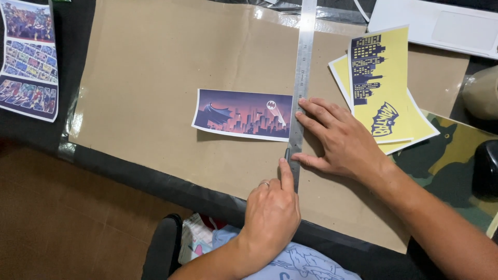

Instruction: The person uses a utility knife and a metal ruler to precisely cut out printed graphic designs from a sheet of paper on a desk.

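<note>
A long metal ruler (302, 67) lies upright across a brown cardboard sheet (150, 67), along the right edge of a purple night-city print (243, 114). My right hand (342, 140) lies flat with fingers spread, its fingertips and thumb pressing the ruler's lower part. My left hand (272, 212), with a ring on one finger, is curled with the index finger stretched along the ruler's left edge. A small dark tool tip (286, 153) pokes out beyond that fingertip, just below the print's bottom right corner; the rest of the tool is hidden.
Two yellow skyline prints (381, 78) lie overlapped right of the ruler. A sheet of colourful comic panels (28, 57) lies at the far left. A white laptop (441, 26) sits top right. Camouflage cloth (456, 155) and a dark object (487, 166) lie at the right.
</note>
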